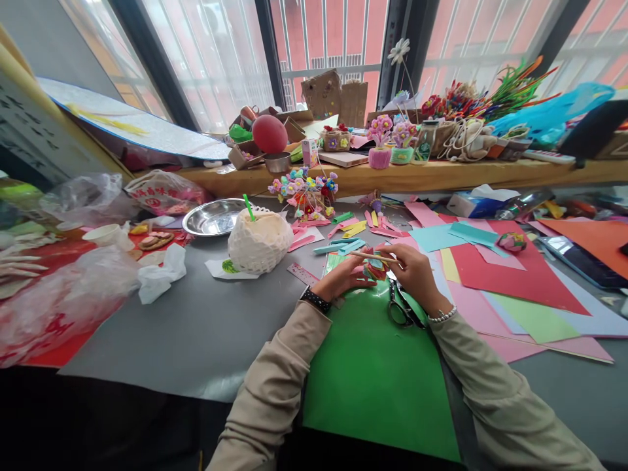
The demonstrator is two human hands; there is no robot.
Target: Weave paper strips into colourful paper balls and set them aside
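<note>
Head view: the right hand's [413, 271] fingers pinch closely on a thin stick [369, 256], and the left hand's [342, 276] fingers curl around a small multicoloured paper piece [375, 268] between the two hands. Beneath lies a green sheet [377, 379] bearing scissors [405, 305] near the right wrist; farther right, coloured papers [515, 278] overlap on the grey surface [206, 327].

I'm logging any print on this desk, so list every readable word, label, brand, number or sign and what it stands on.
Upper plastic bag: red Chinese characters, perhaps "味" among them; the rest too creased and blurred.
Nearer crumpled plastic bag: red print, unreadable.
Board at far left: dark characters, too blurred.
Small carton: marks too small.
Pink ruler-like strip: marks too small.
Nothing reads with certainty.
</note>
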